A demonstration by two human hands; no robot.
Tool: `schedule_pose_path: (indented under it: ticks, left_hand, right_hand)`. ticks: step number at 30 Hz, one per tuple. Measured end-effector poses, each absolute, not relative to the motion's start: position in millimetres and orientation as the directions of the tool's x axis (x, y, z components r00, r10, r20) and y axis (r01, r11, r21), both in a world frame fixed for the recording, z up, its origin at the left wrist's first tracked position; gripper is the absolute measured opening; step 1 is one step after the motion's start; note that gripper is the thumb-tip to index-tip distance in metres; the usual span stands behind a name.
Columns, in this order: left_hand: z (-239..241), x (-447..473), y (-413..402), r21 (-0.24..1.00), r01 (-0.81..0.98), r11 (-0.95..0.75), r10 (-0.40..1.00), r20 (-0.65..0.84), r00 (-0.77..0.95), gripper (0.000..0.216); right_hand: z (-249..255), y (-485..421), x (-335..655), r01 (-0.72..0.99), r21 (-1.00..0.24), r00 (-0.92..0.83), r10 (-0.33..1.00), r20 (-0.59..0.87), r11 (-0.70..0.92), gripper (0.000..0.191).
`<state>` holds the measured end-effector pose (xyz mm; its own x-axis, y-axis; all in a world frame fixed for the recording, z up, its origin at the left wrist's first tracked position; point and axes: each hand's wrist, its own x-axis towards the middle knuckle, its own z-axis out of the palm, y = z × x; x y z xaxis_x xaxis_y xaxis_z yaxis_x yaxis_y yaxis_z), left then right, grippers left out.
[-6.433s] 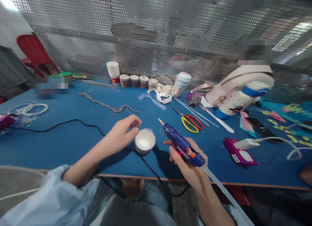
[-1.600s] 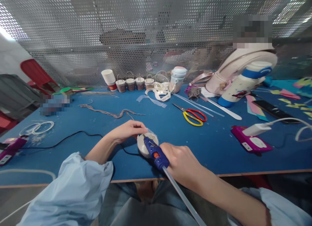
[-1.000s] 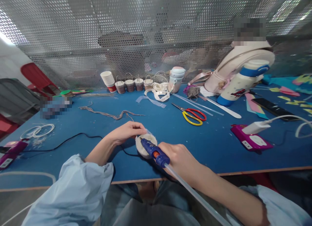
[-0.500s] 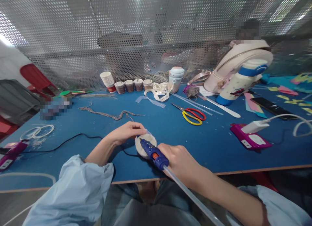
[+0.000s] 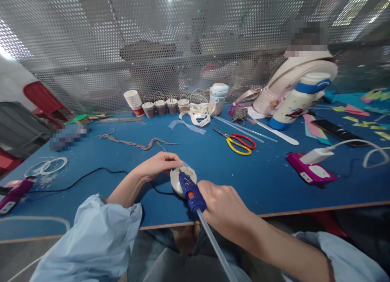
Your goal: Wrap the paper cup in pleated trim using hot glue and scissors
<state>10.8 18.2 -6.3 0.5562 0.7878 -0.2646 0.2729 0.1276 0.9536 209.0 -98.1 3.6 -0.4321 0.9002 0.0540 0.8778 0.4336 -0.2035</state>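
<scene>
Cup (image 5: pixel 178 180) near table (image 5: pixel 243 180) front edge: light, thin-walled, likely crushable; best held at rim. Left hand (image 5: pixel 158 165) pinches rim. Right hand (image 5: pixel 224 207) wraps glue gun (image 5: pixel 189 188), nozzle inside cup.

Your blue counter (image 5: pixel 258 184), crowded.
Scissors (image 5: pixel 238 143) lie mid-counter, small cups (image 5: pixel 160 107) line the far edge, a white cup (image 5: pixel 176 184) sits near your edge.

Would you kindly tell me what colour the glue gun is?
The glue gun is blue, seen in the head view.
</scene>
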Motion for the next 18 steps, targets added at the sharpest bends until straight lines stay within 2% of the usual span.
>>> schedule_pose_path:
  ticks: [8,13,18]
  left_hand:
    - [-5.4,11.2,17.7,0.952,0.282,0.122,0.781,-0.268,0.565,0.028]
    - [-4.5,11.3,17.0,0.951,0.273,0.145,0.785,-0.278,0.553,0.025]
    - [-5.8,10.6,17.8,0.952,0.265,0.156,0.781,-0.283,0.556,0.025]
  right_hand:
    - [7.7,-99.7,210.5,0.871,-0.25,-0.431,0.902,0.023,0.422,0.009]
    - [13.5,-100.8,211.5,0.846,-0.332,-0.44,0.898,0.008,0.417,0.008]
    - [0.3,-95.6,214.4,0.775,-0.429,-0.472,0.876,0.096,0.465,0.004]
